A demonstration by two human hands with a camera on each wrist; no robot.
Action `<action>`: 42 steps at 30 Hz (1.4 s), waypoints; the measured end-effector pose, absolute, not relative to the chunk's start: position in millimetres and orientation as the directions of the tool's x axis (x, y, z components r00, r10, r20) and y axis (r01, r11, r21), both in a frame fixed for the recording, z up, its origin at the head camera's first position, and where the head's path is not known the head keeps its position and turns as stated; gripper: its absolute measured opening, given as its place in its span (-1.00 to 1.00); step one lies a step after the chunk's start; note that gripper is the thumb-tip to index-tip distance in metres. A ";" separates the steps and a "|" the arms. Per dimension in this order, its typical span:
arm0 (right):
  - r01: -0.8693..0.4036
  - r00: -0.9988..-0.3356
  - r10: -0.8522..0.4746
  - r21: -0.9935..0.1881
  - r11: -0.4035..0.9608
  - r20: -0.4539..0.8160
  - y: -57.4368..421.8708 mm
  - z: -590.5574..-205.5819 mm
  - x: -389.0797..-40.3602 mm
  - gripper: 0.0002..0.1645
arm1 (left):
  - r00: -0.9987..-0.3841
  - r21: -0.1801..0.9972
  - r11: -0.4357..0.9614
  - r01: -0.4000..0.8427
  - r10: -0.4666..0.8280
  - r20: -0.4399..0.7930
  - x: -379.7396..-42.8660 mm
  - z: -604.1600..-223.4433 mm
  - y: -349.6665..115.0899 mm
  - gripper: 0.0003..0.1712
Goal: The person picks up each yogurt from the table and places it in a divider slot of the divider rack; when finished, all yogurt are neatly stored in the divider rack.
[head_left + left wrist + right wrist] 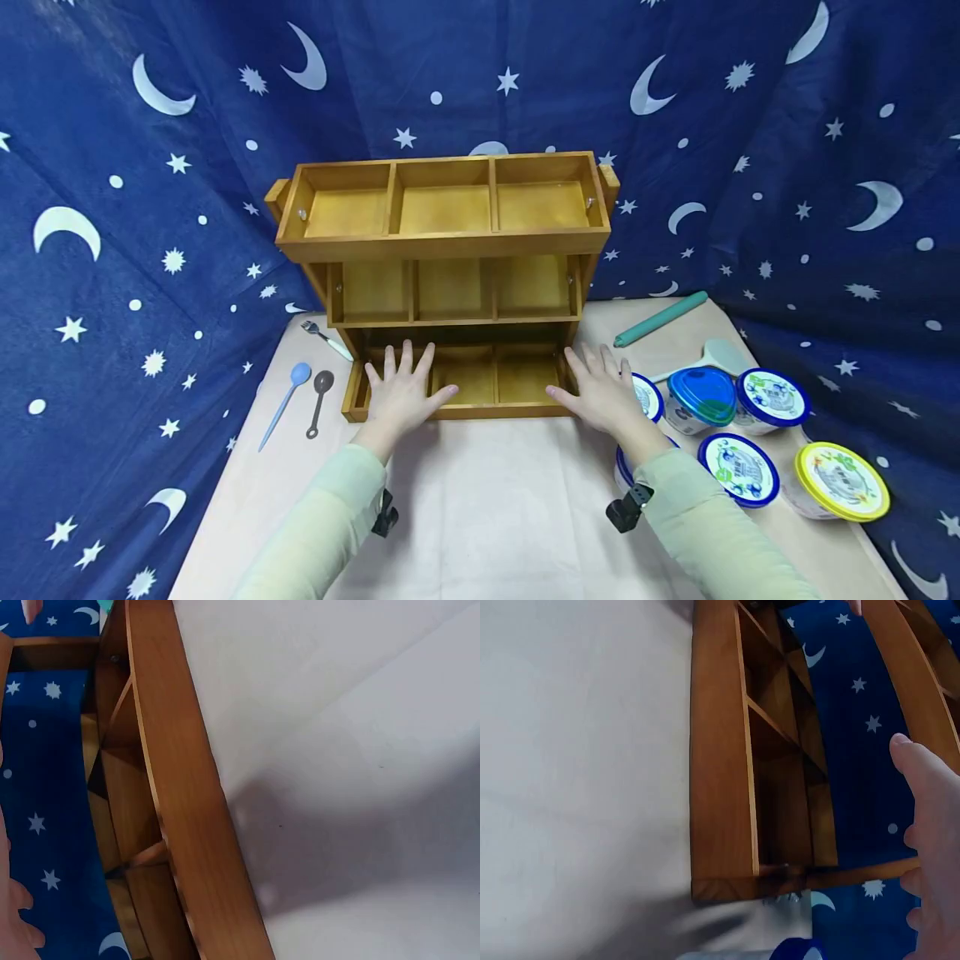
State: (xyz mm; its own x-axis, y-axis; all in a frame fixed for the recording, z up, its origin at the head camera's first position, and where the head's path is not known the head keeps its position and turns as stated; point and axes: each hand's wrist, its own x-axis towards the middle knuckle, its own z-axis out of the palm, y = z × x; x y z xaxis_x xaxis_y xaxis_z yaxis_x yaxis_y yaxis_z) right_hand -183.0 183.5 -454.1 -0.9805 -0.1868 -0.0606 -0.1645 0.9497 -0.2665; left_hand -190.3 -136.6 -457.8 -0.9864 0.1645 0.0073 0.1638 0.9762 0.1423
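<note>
A wooden three-tier organizer [442, 246] stands at the back of the table, each tier split into three compartments with nothing in them. My left hand [401, 392], fingers spread and palm down, is over the left end of its bottom tier [465, 412]. Over that tier's right end my right hand [603, 396] is spread the same way. Neither hand holds anything. The right wrist view shows the right thumb [922, 765] apart from the wood, beside the bottom tier [721, 750]. In the left wrist view, part of the left hand [19, 907] shows at the left edge.
Left of the organizer lie a fork [327, 340], a blue spoon [299, 374] and a dark grey spoon [323, 383]. On the right are a green stick [660, 319], a pale spatula [723, 356] and several lidded tubs, including a yellow-lidded tub [842, 482]. A starry blue cloth [435, 75] hangs behind.
</note>
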 end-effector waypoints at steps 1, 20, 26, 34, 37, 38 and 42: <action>-0.161 -0.981 -0.184 -0.270 0.949 -0.064 185.5 -453.7 -182.6 0.20 | -0.986 0.148 0.975 0.164 0.165 0.009 -190.3 -458.2 -138.1 0.06; -0.027 -0.994 -0.063 -0.362 0.932 -0.089 232.0 -441.5 -184.5 0.25 | -0.997 0.259 0.963 0.076 0.074 0.017 -193.8 -473.3 -175.6 0.10; 0.015 -0.995 -0.020 -0.362 0.932 -0.094 241.9 -447.2 -182.2 0.30 | -0.999 0.293 0.955 0.037 0.040 -0.003 -194.7 -481.6 -187.3 0.10; 0.038 -0.994 -0.005 -0.375 0.926 -0.113 253.4 -451.0 -179.2 0.35 | -1.000 0.360 0.933 0.016 0.021 -0.011 -197.7 -488.0 -206.6 0.13; 0.040 -0.993 -0.006 -0.374 0.927 -0.121 254.9 -451.3 -177.5 0.30 | -0.999 0.409 0.913 0.001 0.014 -0.029 -197.3 -488.4 -213.9 0.15; 0.041 -0.992 -0.005 -0.373 0.927 -0.122 255.8 -452.0 -176.9 0.28 | -0.999 0.420 0.908 -0.004 0.011 -0.032 -197.2 -488.8 -216.0 0.16; 0.048 -0.992 0.000 -0.370 0.928 -0.128 257.8 -454.4 -174.6 0.20 | -0.999 0.438 0.899 -0.024 -0.011 -0.032 -197.1 -493.1 -224.0 0.18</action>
